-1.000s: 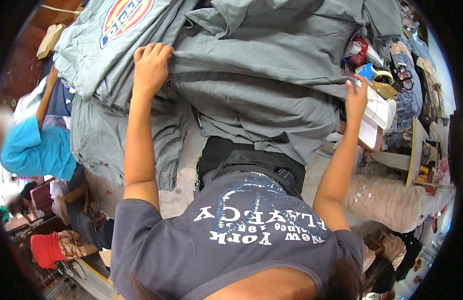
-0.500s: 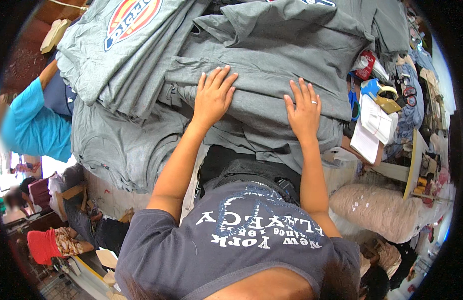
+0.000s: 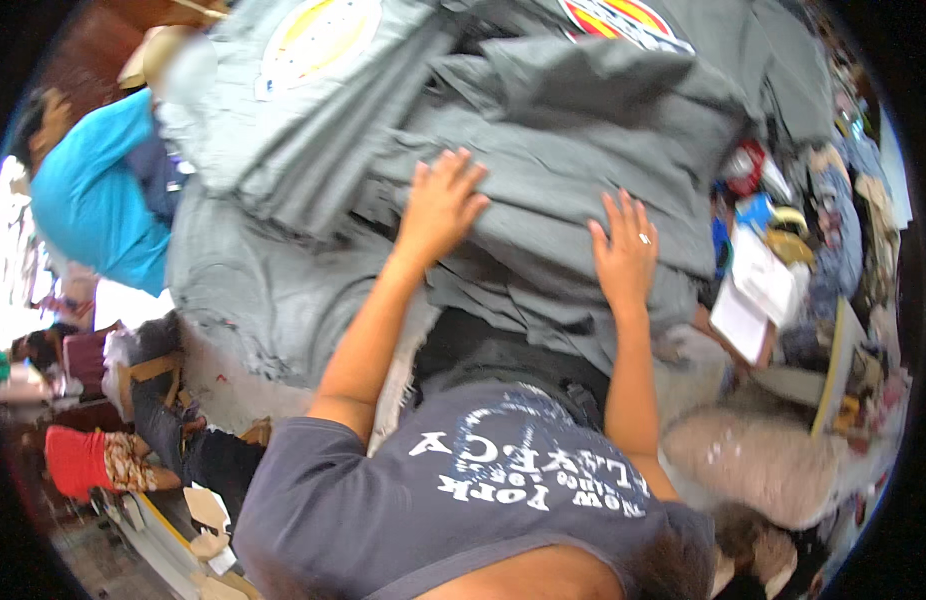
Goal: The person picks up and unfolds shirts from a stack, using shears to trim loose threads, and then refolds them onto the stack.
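Observation:
Both my hands lie flat on a grey T-shirt (image 3: 543,170) spread in front of me. My left hand (image 3: 441,205) rests near its left part, fingers outstretched. Toward its right side my right hand (image 3: 625,245) lies with fingers spread and a ring on one of them. Folds run across the cloth under both palms. To the left is a pile of grey T-shirts (image 3: 283,150), the top one with an oval printed badge. Another grey shirt (image 3: 253,270) lies below that pile, its neckline showing. The picture is somewhat blurred.
At the right are blue-handled scissors (image 3: 721,248), tape rolls (image 3: 788,222) and white papers (image 3: 748,300). A large wrapped bundle (image 3: 753,455) stands below them. A person in a blue top (image 3: 103,200) is at the left; another in red (image 3: 78,460) sits farther off.
The whole view has shifted, so the shirts and my hands appear lower and farther right. My hands stay flat on the cloth. At the left, the person in blue has leaned over the pile.

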Demonstrator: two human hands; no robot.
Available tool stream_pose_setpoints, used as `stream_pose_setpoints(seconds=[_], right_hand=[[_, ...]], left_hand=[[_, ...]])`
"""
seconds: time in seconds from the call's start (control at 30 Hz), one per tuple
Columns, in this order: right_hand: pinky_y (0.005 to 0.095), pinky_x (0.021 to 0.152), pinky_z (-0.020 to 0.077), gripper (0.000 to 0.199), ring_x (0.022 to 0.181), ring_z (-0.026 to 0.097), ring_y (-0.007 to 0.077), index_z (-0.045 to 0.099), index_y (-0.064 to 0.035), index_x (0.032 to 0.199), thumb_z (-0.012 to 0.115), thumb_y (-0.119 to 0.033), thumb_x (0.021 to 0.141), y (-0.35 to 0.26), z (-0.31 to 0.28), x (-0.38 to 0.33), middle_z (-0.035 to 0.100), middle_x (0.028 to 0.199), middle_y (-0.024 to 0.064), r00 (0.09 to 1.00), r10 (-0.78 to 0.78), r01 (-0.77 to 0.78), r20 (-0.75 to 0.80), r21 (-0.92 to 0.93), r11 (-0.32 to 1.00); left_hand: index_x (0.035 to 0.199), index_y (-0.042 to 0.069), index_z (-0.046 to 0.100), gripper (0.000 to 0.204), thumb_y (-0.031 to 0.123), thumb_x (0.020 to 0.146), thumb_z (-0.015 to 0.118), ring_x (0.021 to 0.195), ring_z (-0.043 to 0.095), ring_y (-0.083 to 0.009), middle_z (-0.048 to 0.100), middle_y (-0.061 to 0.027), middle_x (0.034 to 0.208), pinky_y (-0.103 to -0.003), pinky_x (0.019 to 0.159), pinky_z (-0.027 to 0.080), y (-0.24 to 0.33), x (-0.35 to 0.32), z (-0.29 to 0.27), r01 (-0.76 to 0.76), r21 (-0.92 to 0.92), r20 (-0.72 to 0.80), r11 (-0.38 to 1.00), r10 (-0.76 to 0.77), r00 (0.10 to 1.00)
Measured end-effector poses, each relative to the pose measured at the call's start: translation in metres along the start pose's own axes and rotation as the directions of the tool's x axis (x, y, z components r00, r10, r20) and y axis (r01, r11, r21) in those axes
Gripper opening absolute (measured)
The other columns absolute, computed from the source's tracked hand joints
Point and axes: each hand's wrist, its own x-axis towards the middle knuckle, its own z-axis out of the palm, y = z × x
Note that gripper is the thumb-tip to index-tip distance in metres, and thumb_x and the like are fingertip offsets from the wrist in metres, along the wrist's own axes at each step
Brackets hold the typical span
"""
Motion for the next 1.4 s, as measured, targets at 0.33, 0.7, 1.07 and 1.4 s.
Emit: stream_pose_setpoints(seconds=[0.33,0.7,1.07,1.4], right_hand=[[0.0445,0.102,0.0236,0.043,0.126,0.031,0.0246,0.042,-0.0185,0.127,0.046,-0.034,0.087,0.003,0.003,-0.004,0.034,0.137,0.0017,0.999,0.035,-0.034,0.023,-0.042,0.999],[0.0444,0.102,0.0231,0.044,0.126,0.03,0.0244,0.041,-0.0186,0.129,0.045,-0.034,0.088,0.007,0.005,-0.004,0.034,0.137,0.0015,1.0,0.025,-0.024,0.015,-0.037,0.999],[0.0441,0.102,0.0231,0.043,0.126,0.03,0.0238,0.041,-0.0185,0.129,0.044,-0.033,0.088,0.004,0.001,-0.005,0.034,0.137,0.0013,0.998,0.044,-0.042,0.054,-0.044,0.998],[0.0454,0.101,0.0243,0.042,0.127,0.029,0.0244,0.041,-0.0175,0.128,0.044,-0.031,0.088,-0.002,-0.002,-0.002,0.033,0.138,0.002,0.995,0.041,-0.037,0.086,-0.05,0.998]], left_hand=[[0.115,0.001,0.051,0.041,0.031,0.087,0.053,0.102,0.052,-0.0176,0.057,-0.0102,0.11,-0.031,0.089,0.04,0.075,-0.015,-0.041,0.361,-0.851,0.519,0.381,0.5,0.693],[0.108,0.003,0.054,0.029,0.02,0.084,0.052,0.098,0.055,-0.0309,0.058,-0.0156,0.104,-0.036,0.086,0.042,0.059,0.022,-0.038,-0.02,-0.643,0.218,0.766,0.208,0.953],[0.126,0.02,0.043,0.044,0.037,0.086,0.044,0.127,0.029,-0.0286,0.034,-0.0091,0.136,-0.049,0.102,0.019,0.008,0.026,0.01,-0.018,0.071,-0.03,0.997,0.02,0.999],[0.128,0.02,0.041,0.046,0.037,0.086,0.044,0.127,0.028,-0.0293,0.033,-0.01,0.136,-0.049,0.103,0.018,0.008,0.023,0.008,-0.004,0.073,-0.018,0.997,0.005,1.0]])
